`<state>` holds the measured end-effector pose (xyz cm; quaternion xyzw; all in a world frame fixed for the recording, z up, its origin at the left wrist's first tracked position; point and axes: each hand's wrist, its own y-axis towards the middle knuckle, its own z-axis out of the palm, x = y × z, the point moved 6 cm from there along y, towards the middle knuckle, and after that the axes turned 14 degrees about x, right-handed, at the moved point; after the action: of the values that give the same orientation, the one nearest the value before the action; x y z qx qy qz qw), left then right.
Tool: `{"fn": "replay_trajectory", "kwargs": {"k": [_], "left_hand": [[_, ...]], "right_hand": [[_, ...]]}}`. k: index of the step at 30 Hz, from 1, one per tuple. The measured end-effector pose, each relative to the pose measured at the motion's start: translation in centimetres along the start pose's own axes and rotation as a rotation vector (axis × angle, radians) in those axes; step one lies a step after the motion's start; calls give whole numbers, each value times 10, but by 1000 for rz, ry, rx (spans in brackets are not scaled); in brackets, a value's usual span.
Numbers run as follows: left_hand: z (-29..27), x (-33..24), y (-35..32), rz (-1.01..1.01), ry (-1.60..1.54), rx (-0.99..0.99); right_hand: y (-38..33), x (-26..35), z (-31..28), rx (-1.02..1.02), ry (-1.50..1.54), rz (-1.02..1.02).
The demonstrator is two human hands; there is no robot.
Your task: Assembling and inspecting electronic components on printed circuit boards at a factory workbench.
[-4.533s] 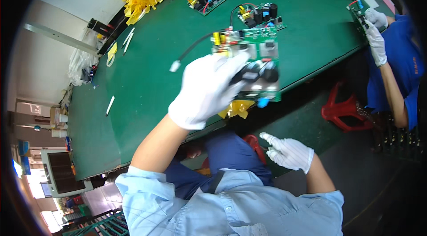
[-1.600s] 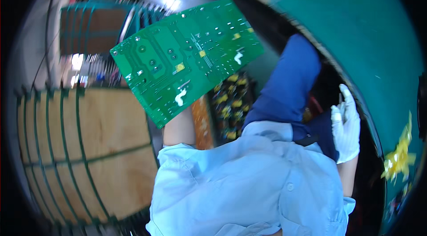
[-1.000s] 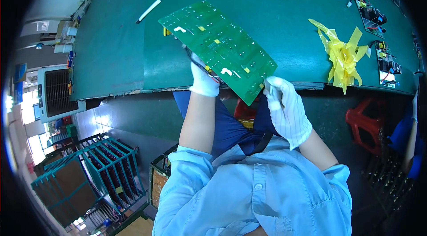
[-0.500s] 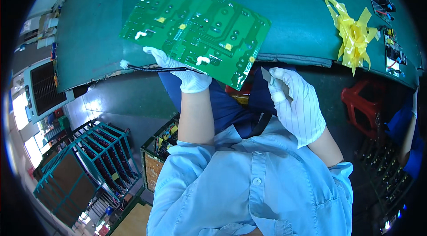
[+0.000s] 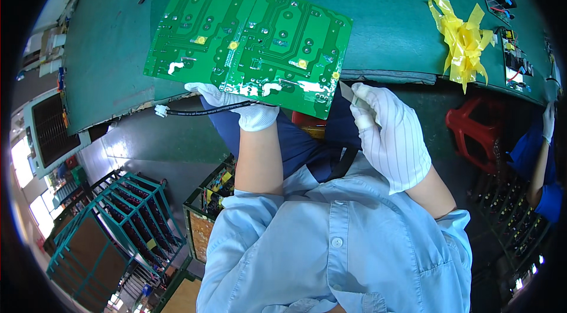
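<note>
Circuit board (image 5: 266, 35) newly turned, left hand (image 5: 253, 117) beneath, white print (image 5: 229, 58) illegible

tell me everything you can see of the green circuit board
The green circuit board is a flat, glossy rectangle, its soldered face toward the camera, showing tracks, yellow marks and white blobs. Glare streaks its lower right. It tilts above the near edge of the table, its lower edge in the grip of the left hand; a black cable with a white connector emerges from beneath.
</note>
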<state>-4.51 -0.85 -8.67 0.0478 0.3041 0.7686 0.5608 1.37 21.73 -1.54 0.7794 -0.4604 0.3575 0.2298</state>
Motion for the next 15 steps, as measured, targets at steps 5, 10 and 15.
{"fn": "replay_trajectory", "kwargs": {"k": [5, 10, 15], "left_hand": [[-32, -15, -14, -68, 964, -74], [-52, -7, -19, 27, 74, -25], [-41, -4, -13, -133, 510, -579]], "right_hand": [[-1, 0, 3, 44, -30, 4], [1, 4, -2, 44, -21, 52], [3, -1, -1, 32, -29, 52]]}}
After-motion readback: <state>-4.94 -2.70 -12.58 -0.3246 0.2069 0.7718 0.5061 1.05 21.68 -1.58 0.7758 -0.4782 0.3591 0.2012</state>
